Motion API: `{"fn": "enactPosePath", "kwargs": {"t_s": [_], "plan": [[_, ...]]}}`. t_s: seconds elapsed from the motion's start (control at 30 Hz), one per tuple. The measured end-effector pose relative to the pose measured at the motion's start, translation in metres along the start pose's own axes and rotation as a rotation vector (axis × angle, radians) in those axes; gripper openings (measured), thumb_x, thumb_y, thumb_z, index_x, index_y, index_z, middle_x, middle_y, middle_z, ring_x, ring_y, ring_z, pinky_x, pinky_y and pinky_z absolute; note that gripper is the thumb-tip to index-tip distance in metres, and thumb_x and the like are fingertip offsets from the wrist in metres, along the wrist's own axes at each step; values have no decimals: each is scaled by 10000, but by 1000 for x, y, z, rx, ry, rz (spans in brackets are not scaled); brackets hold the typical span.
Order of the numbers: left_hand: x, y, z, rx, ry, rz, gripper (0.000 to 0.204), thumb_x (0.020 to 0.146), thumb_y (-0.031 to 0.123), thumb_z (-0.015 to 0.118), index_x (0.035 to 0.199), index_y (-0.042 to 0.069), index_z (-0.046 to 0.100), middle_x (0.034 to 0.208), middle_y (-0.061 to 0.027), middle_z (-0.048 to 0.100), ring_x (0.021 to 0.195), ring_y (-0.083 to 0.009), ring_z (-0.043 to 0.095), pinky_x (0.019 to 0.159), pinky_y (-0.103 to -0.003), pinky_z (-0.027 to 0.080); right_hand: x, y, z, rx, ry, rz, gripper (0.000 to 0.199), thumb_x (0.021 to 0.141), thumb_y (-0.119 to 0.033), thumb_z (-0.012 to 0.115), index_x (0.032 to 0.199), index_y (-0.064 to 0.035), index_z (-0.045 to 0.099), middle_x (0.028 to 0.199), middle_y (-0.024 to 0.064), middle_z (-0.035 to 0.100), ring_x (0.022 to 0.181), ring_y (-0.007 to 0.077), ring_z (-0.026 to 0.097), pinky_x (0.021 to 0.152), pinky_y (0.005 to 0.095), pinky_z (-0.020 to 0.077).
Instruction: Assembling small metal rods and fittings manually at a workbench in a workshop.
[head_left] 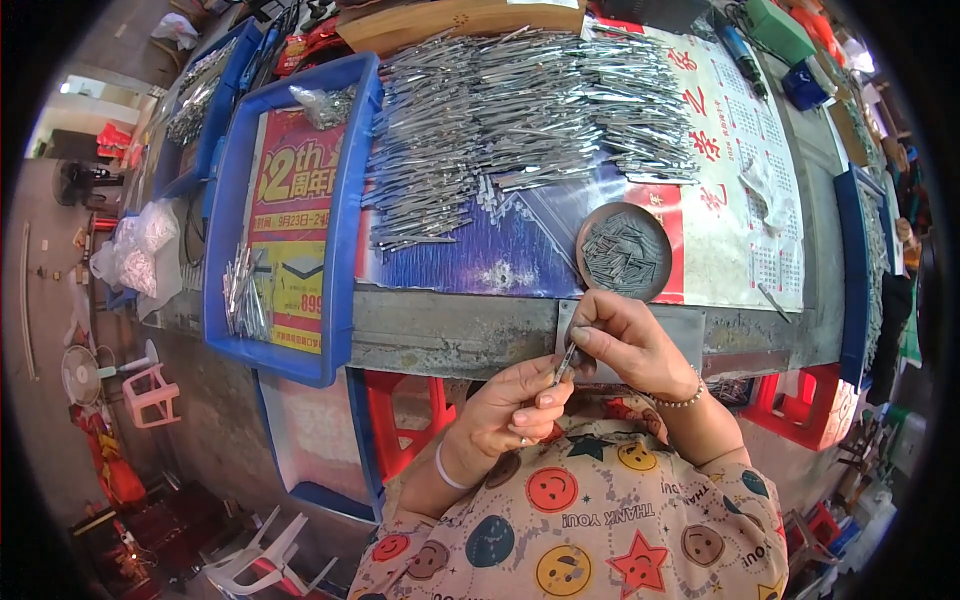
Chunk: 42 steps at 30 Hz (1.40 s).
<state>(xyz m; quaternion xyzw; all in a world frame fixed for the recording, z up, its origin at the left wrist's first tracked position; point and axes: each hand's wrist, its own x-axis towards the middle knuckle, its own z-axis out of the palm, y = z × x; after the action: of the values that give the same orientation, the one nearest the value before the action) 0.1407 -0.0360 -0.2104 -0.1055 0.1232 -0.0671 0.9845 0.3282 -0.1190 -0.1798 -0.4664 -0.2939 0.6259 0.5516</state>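
At the table's near edge, my left hand (pixel 512 408) is closed around a slim silvery metal rod (pixel 563 368), which stands tilted between its fingertips. My right hand (pixel 632 345) pinches at the upper end of the same rod, thumb and forefinger pressed together. Exactly what the right fingertips hold there is too small to make out. Just beyond the right hand sits a round brown bowl (pixel 664 240) heaped with small grey metal pins (pixel 622 255). Farther back, many slim metal rods (pixel 535 115) lie in broad rows across the printed sheets.
A blue tray (pixel 346 235) at the left holds a few metal rods (pixel 246 298) and a plastic bag of parts (pixel 323 106). Another blue tray (pixel 858 290) stands at the right edge. One loose rod (pixel 774 303) lies near the right front. Red stools (pixel 408 420) are below.
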Motion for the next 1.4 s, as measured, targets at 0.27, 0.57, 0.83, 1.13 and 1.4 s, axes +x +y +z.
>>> {"fn": "enactPosePath", "kwargs": {"t_s": [0.27,0.57,0.83,1.13,1.4], "plan": [[2,4,2,23,-1,-13,216,1002,176,468,1124,-2,452,798,-30,513,493,-34,476,368,-158,373,0,-1,-2,6,-3,-8,142,972,-108,532,892,-2,482,761,1,528,661,53,531,587,215,452],[-5,16,14,444,145,276,238,970,142,529,1171,23,484,789,-65,566,520,-123,512,463,-232,413,3,-1,4,111,124,-76,158,966,-144,537,981,12,518,860,69,610,713,102,570,663,244,474],[9,144,50,2481,793,1419,130,814,11,617,937,51,599,847,-110,619,799,-297,603,695,-397,456,-25,7,0,-58,147,49,97,950,-89,557,944,7,548,808,7,587,709,66,553,643,216,468],[0,170,47,2702,916,1340,258,818,86,653,1069,50,605,1065,-114,609,1017,-302,570,882,-417,431,-37,14,12,-56,177,139,64,922,-59,561,922,4,574,834,20,616,736,50,534,639,203,435],[-138,158,78,2201,1325,1153,170,869,89,602,1013,4,631,949,-142,665,866,-269,653,764,-329,509,-30,15,15,-110,105,185,84,926,-79,572,929,5,567,816,-4,590,733,52,537,635,203,445]]}}
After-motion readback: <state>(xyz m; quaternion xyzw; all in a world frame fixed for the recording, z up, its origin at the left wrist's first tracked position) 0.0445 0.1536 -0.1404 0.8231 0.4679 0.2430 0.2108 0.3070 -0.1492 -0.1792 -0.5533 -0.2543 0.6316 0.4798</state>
